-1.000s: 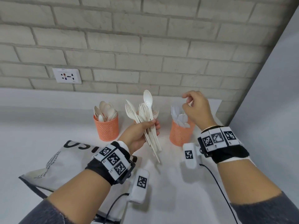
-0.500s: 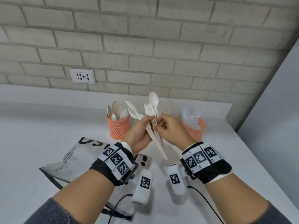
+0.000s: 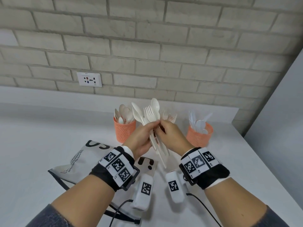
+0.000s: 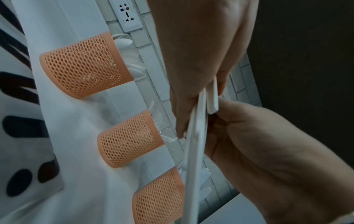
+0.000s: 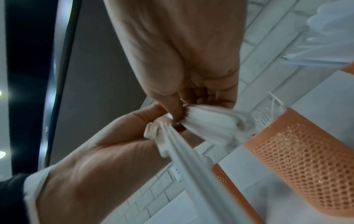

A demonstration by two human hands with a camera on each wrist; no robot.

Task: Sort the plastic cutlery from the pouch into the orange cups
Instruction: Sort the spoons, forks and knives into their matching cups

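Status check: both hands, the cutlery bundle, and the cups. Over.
Left hand grips the cutlery bundle upright. Right hand pinches a piece in it. Three orange cups stand behind, each part-filled. Pouch lies flat on the counter, clear of the cups.

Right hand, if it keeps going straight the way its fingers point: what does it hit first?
Right hand already pinches the bundle of white plastic cutlery held by the left hand. Past that, probably the middle orange mesh cup behind; depth is unclear.
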